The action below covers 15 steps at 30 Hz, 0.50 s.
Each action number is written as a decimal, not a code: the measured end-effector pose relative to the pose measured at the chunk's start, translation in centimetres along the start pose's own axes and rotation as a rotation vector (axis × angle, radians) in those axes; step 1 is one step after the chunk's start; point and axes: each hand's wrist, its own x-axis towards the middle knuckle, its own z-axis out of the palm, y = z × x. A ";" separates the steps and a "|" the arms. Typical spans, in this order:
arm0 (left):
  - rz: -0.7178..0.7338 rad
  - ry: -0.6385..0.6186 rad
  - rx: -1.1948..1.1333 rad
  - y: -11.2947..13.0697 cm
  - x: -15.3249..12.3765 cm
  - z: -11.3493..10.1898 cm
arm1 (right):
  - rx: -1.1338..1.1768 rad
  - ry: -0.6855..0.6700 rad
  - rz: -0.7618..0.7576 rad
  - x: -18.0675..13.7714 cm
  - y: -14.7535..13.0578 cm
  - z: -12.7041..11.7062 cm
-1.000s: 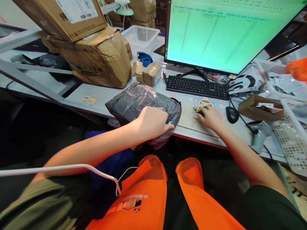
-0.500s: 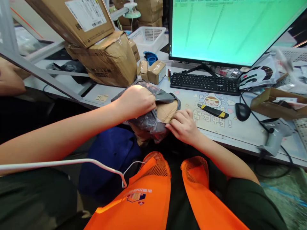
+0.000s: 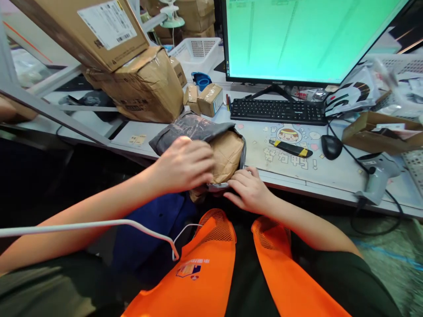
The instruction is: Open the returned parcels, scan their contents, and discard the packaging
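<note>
A dark grey plastic mailing bag (image 3: 188, 127) lies at the desk's front edge with its mouth torn wide. Inside it shows a parcel in brown paper (image 3: 228, 154), creased on top. My left hand (image 3: 187, 163) is over the near left side of the bag, its fingers loosely bent and slightly blurred beside the brown paper; nothing is visible in them. At the near right corner, my right hand (image 3: 249, 189) has its fingers closed on the rim of the bag. A yellow-and-black utility knife (image 3: 291, 149) lies on the desk mat to the right.
Behind the bag are small cartons (image 3: 210, 100) and big taped boxes (image 3: 148, 88). A keyboard (image 3: 277, 112) stands under the monitor (image 3: 297, 39). Farther right are a mouse (image 3: 331, 146), an open carton (image 3: 363, 132) and a barcode scanner (image 3: 380, 176). A white cable (image 3: 99, 224) crosses before me.
The bag's opening has widened and more brown paper shows. My left hand has loosened from a fist and come down a little nearer me. My right hand stays at the bag's rim.
</note>
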 end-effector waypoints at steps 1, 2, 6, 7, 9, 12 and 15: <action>0.070 -0.020 -0.057 0.9 -0.2 0.1 | -0.010 -0.015 -0.003 0.2 -0.7 0.0; 0.122 -0.026 -0.093 1.5 -0.4 0.3 | -0.026 -0.027 -0.009 0.3 -1.2 0.0; 0.199 -0.062 -0.163 0.4 -1.2 0.7 | -0.080 -0.058 -0.040 -0.1 -1.7 0.3; 0.200 -0.099 -0.188 -0.3 -1.4 0.8 | -0.085 -0.069 -0.037 -0.4 -1.5 0.5; 0.171 -0.170 -0.218 -1.9 -2.2 1.1 | -0.088 -0.096 -0.022 -1.0 -1.1 1.1; 0.110 -0.182 -0.185 -3.8 -4.0 1.9 | -0.072 -0.106 -0.010 -2.2 -0.5 2.2; 0.085 -0.103 -0.159 -5.1 -6.0 2.6 | -0.059 -0.113 -0.010 -3.4 -0.2 2.9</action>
